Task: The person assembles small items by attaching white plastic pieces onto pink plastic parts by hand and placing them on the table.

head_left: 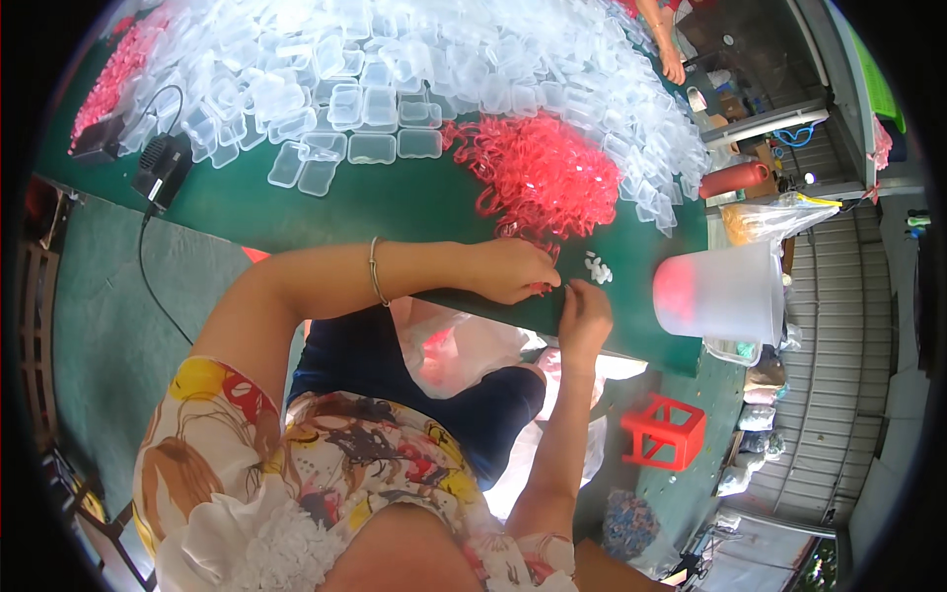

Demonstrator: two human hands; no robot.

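My left hand (518, 270), a bangle on its wrist, is closed over the table's near edge, with a bit of a red plastic strip showing at its fingertips. Close beside it my right hand (588, 314) is pinched, its fingertips almost meeting the left ones. What the right fingers hold, if anything, is too small to make out. A heap of glossy red plastic strips (552, 173) lies just beyond my left hand, a few trailing toward it. Small white pieces (598, 266) sit in a little cluster beyond my right hand.
Clear plastic boxes (372, 148) cover the far side of the green table (395, 202). A translucent bucket (730, 286) with something red inside stands at right, a red stool (666, 432) below. A black corded device (161, 168) is at left. Another person's hand (673, 65) shows far right.
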